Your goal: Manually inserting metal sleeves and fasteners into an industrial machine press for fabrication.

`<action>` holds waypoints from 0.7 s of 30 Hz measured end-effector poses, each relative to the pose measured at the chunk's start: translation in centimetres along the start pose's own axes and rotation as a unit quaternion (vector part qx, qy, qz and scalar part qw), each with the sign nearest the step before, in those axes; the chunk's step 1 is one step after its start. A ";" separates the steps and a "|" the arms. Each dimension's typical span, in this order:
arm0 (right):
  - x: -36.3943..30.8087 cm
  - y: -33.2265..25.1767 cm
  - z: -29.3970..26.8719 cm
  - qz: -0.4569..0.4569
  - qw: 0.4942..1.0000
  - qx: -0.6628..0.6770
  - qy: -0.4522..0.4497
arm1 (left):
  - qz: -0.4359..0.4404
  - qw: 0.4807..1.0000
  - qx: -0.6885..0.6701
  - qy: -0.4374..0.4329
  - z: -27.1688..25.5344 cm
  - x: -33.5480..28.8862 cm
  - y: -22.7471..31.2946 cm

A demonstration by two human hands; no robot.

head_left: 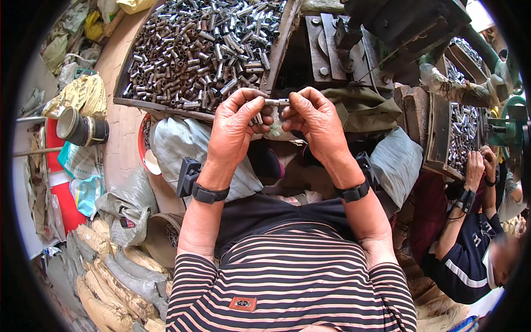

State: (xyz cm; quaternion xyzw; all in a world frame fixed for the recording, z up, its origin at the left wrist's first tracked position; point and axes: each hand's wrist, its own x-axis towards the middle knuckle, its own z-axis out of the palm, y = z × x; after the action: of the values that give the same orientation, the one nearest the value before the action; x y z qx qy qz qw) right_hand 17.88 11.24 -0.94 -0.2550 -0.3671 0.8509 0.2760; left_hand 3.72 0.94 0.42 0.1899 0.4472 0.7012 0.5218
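Between my two hands a small metal tube [275, 102] is held level, its ends pinched by the thumbs and fingertips. My left hand [237, 123] closes on its left end, and more shiny metal seems to sit among the curled fingers below. My right hand [316, 117] pinches the right end; the fingers cover that part. Just beyond the hands, a tray [166, 109] holds a heap of short metal tubes [204, 52], some bright, some rusty brown. Both hands are apart from the heap, over the near right corner of the tray.
A dark machine with a bolted plate [322, 47] stands beyond my right hand. At the right a co-worker [470, 243] handles tubes at another tray [438, 130]. Filled sacks [116, 276], a bucket [164, 235] and a red basin [146, 149] lie to the left.
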 end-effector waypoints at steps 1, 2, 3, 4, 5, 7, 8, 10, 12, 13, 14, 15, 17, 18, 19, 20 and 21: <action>0.0 0.2 0.0 0.000 1.000 0.000 0.000 | 0.000 1.000 0.002 0.003 0.0 0.0 0.0; -0.1 0.3 0.1 0.006 1.000 0.000 0.005 | 0.000 1.000 0.005 0.005 0.0 0.0 -0.1; -0.1 0.4 0.2 0.011 1.000 0.000 0.010 | 0.001 1.000 0.005 0.005 0.0 0.0 -0.1; -0.1 0.4 0.2 0.011 1.000 0.000 0.011 | -0.001 1.000 0.007 0.006 0.0 0.0 -0.1; -0.1 0.4 0.3 0.009 1.000 -0.011 0.013 | -0.003 1.000 0.009 0.006 0.0 0.0 -0.1; -0.1 0.4 0.3 0.006 1.000 -0.022 0.016 | -0.002 1.000 0.008 0.003 0.0 0.1 -0.2; -0.1 0.4 0.3 0.009 1.000 -0.022 0.019 | -0.001 1.000 0.008 0.002 0.0 0.1 -0.2; -0.1 0.3 0.2 0.010 0.999 -0.022 0.022 | 0.006 1.000 0.022 -0.003 0.2 0.1 0.0; -0.1 0.1 0.2 0.029 0.999 -0.039 0.012 | 0.012 0.999 0.035 -0.007 0.3 0.1 0.1; -0.1 0.0 0.2 0.028 0.999 -0.039 0.012 | 0.016 0.999 0.050 -0.003 0.3 0.1 0.2; -0.2 0.0 0.3 0.034 0.998 -0.045 0.015 | 0.020 0.998 0.065 0.002 0.4 0.1 0.3; -0.2 -0.1 0.4 0.040 0.998 -0.051 0.019 | 0.020 0.998 0.065 0.002 0.4 0.1 0.3; -0.3 -0.1 0.4 0.027 0.997 -0.078 0.009 | 0.032 0.995 0.091 -0.002 0.3 0.0 0.5; -0.3 -0.1 0.4 0.014 0.994 -0.106 0.000 | 0.034 0.995 0.093 -0.001 0.2 0.0 0.6; -0.3 0.1 0.2 0.013 0.994 -0.105 -0.003 | 0.029 0.994 0.107 -0.004 0.1 -0.1 0.7; -0.2 0.3 -0.1 -0.015 0.991 -0.136 -0.009 | 0.025 0.992 0.121 -0.007 0.0 -0.1 0.8; -0.2 0.4 -0.3 -0.045 0.985 -0.167 -0.015 | 0.027 0.991 0.123 -0.031 -0.2 -0.1 0.8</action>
State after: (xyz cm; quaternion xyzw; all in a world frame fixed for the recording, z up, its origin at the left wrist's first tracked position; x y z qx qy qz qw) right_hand 18.10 11.01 -1.36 -0.2679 -0.5190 0.7684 0.2616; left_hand 3.12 0.71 1.01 0.2864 0.5089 0.6483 0.4886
